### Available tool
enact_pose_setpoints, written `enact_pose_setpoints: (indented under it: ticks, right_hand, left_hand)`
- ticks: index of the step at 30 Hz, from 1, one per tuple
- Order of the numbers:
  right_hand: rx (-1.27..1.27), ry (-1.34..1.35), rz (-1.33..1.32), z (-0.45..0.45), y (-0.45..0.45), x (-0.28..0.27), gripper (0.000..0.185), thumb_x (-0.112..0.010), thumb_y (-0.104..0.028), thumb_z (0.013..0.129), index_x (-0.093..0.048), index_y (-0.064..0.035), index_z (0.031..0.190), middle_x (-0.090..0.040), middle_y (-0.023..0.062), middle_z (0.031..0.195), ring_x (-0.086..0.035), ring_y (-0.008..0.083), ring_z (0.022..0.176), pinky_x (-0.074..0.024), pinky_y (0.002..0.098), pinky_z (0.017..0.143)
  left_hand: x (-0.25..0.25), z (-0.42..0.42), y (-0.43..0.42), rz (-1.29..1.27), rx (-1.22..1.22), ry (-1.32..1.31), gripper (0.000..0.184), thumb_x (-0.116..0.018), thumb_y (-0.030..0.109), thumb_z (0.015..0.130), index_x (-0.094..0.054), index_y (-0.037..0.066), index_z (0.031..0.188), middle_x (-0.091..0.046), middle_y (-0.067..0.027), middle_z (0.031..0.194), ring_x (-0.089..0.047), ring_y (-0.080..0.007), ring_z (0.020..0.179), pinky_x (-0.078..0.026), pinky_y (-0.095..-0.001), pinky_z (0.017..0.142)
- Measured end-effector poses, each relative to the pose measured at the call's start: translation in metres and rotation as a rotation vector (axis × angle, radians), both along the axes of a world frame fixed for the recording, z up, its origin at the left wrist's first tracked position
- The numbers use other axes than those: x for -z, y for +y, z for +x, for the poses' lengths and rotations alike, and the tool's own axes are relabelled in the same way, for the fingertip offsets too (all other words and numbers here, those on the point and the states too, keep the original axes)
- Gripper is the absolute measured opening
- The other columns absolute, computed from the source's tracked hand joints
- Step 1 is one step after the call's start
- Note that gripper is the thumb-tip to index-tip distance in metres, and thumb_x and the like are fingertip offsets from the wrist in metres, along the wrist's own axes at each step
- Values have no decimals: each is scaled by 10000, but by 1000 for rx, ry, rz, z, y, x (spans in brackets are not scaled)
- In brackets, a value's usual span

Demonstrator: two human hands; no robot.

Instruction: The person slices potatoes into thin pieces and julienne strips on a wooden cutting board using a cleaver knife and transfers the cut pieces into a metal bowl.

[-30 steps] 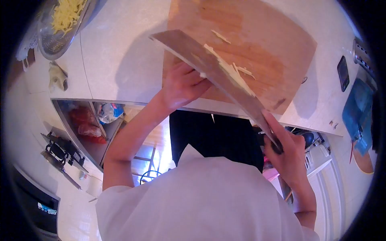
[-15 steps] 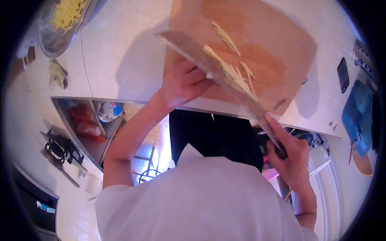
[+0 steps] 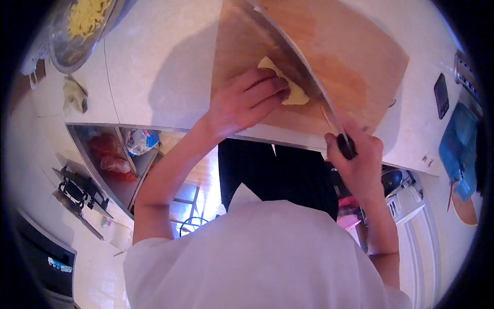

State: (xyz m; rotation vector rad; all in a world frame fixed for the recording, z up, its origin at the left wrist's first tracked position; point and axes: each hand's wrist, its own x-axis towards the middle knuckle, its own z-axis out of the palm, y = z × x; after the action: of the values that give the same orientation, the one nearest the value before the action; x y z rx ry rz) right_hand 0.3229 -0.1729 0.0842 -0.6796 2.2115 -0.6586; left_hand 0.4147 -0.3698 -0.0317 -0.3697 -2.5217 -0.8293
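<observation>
On the wooden cutting board [image 3: 355, 56] lies a pale yellow piece of potato [image 3: 297, 96], flat on one side. The fingers of my left hand [image 3: 244, 100] are curled and pressed onto it, covering part of its left side. My right hand [image 3: 357, 159] grips a large kitchen knife [image 3: 314, 77] by its dark handle. The long blade slants up and left across the board, just right of the potato piece, and hides the board behind it. Whether the blade touches the potato I cannot tell.
A metal colander [image 3: 77, 54] with yellow shreds [image 3: 86, 19] stands at the upper left, near a crumpled cloth [image 3: 75, 95]. A phone [image 3: 441, 96] and a blue bag [image 3: 459, 149] lie at the right. Below the counter's edge, a drawer [image 3: 105, 165] stands open on the left.
The knife has swung more upright and moved up, and my right hand has shifted up and left. Cut strips seen on the board are no longer visible; the potato piece under my left hand now shows.
</observation>
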Motion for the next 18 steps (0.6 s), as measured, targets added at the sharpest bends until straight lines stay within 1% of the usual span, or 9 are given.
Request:
enact_pose_setpoints:
  ticks: [2,4,5,7,11,14,16,17,18]
  right_hand:
    - [-24,10,21,-6,4,-10,639,-617,22,657,-501,-174,1254,-638,136,818,-637,275,715,-508,332,667]
    - [-80,-48,48,-5,16,-36,651,-615,35,648,-502,-165,1257,-638,134,816,-637,276,710,-504,331,662]
    - [-88,-113,80,-4,23,-44,677,-615,51,635,-492,-153,1268,-632,126,789,-628,272,676,-500,336,645]
    - [-92,-130,101,2,31,-47,683,-622,51,631,-489,-150,1270,-625,124,768,-617,273,653,-498,339,637]
    - [-50,-174,114,3,37,-43,691,-634,44,629,-485,-153,1274,-614,124,738,-607,278,630,-495,344,623]
    - [-30,-189,106,5,32,-38,675,-637,33,641,-487,-161,1271,-624,131,763,-617,288,654,-499,352,633]
    - [-41,-117,55,7,25,-24,651,-637,24,650,-499,-162,1259,-625,130,762,-615,291,654,-499,354,635]
    - [-46,-82,30,8,21,-16,639,-637,19,654,-504,-162,1252,-625,130,761,-614,292,653,-499,354,637]
    - [-45,-60,2,9,15,-9,578,-625,13,684,-518,-135,1233,-622,133,736,-610,262,622,-486,323,616]
  left_hand:
    - [1,-1,0,-19,-3,1,255,-641,74,588,-663,87,842,-625,-17,897,-587,-197,824,-522,-255,617]
    - [9,6,5,104,-41,-57,235,-649,79,577,-666,91,811,-626,-18,884,-589,-196,807,-519,-259,617]
    - [13,11,6,140,-41,-89,226,-653,82,571,-667,93,796,-627,-18,878,-590,-196,799,-518,-263,618]
    - [20,19,6,188,-25,-149,207,-660,87,561,-670,99,767,-629,-16,865,-593,-196,783,-515,-271,620]
    - [15,13,9,224,-59,-149,183,-663,94,558,-674,107,740,-635,-14,858,-600,-206,797,-518,-287,637]
    - [14,13,9,231,-61,-141,180,-661,97,562,-674,105,741,-638,-15,867,-601,-211,821,-521,-291,648]
    - [14,16,8,324,-38,-256,191,-657,95,567,-675,101,756,-638,-15,871,-601,-213,837,-522,-289,654]
    - [13,15,7,300,-29,-242,205,-654,93,569,-676,99,772,-638,-17,876,-599,-214,842,-523,-287,657]
    - [11,14,5,276,-20,-228,218,-652,90,571,-676,98,788,-637,-18,881,-598,-215,848,-523,-285,659]
